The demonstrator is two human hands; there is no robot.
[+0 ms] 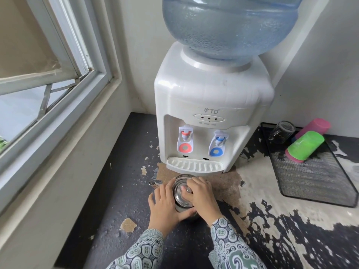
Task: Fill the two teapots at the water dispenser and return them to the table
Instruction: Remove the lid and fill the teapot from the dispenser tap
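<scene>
I am holding the teapot (183,195) on the counter (120,191) with my left hand (165,202), while my right hand (202,197) fingers (191,184) are pinching its lid knob.

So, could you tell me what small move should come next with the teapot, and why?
Probably lift the lid off: the right hand pinches its knob while the left hand steadies the teapot, which sits before the drip tray, not yet under a tap.

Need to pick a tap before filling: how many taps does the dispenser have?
2. The red tap is on the left of the dispenser front, the blue tap on the right, both above the drip tray. None appears hidden.
</scene>
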